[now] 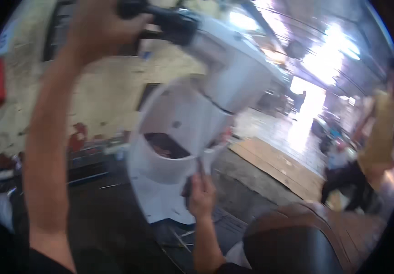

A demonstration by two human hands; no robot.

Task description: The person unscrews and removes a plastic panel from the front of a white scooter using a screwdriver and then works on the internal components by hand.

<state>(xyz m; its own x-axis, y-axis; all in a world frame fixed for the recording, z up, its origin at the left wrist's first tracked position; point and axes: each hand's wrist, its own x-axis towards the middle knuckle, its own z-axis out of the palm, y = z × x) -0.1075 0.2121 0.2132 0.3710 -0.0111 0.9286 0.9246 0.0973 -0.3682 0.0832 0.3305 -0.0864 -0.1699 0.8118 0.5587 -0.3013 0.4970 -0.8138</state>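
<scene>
A white scooter stands in front of me, its inner front panel [167, 178] facing me, with an open storage pocket [167, 146] showing a dark inside. My left hand [101, 34] is raised at the upper left, its fingers wrapped round the scooter's black handlebar [172, 25]. Lower down, my right hand [201, 196] is closed against the middle of the panel, just below and right of the pocket. A thin dark shape rises from its fingers; blur hides what it is. The scooter's brown seat [292, 219] lies at the lower right.
A stained yellowish wall [110, 91] rises on the left, with a cluttered bench [87, 169] below it. Flat cardboard [279, 164] lies on the floor beyond the scooter. Far right, another person in a yellow top [375, 137] bends near other vehicles.
</scene>
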